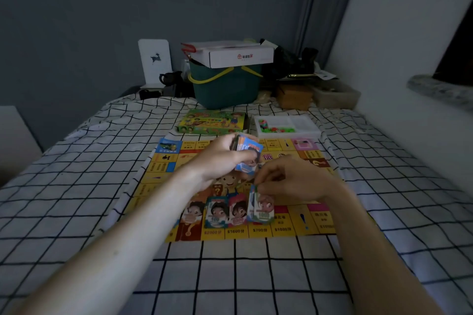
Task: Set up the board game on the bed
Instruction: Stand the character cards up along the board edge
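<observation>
A yellow game board point(158, 169) lies flat on the checked bedsheet point(76, 186). My left hand point(222, 156) grips a stack of play-money notes point(248, 153) above the board's middle. My right hand point(289, 179) pinches the top of a green note point(261, 208) that hangs over the board's near side. Three small piles of notes lie in a row there: a brown one point(193, 213), a blue one point(217, 213) and a pink one point(238, 211). The green game box point(212, 121) and a white tray of coloured pieces point(286, 125) sit beyond the board.
A dark green bin point(225, 87) with a white carton point(238, 55) on top stands at the head of the bed. Beside it are a brown box point(294, 96) and dark clutter. A white wall with a stone ledge point(435, 89) runs along the right.
</observation>
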